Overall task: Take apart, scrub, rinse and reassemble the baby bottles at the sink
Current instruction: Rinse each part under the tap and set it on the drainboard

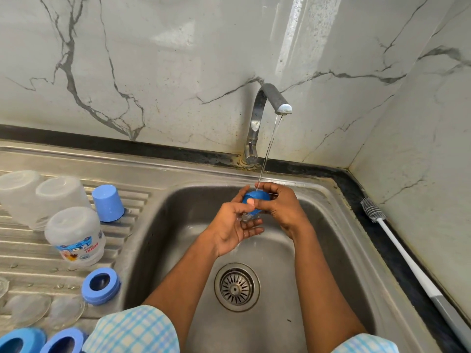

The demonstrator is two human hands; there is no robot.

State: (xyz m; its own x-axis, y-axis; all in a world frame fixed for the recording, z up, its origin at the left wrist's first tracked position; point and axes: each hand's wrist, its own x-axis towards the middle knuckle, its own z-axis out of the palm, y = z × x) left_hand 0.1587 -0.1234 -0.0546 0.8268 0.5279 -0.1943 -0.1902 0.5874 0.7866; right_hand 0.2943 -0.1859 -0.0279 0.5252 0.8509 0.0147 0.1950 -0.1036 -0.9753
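Note:
Both my hands hold a blue bottle cap (252, 197) over the steel sink (328, 240), under the thin water stream from the faucet (262, 115). My left hand (234, 225) cups it from below with its thumb on the cap's side. My right hand (283, 207) grips it from the right. On the drainboard stand upside-down clear bottles (75, 235) (60, 192) (17, 192), a blue cap (107, 203), blue collar rings (101, 289) (63, 341) (21, 341) and clear silicone nipples (67, 310) (26, 308).
A white-handled bottle brush (397, 248) lies on the dark counter edge to the right of the sink. The drain strainer (237, 286) sits in the basin floor. Marble-patterned walls close in behind and on the right.

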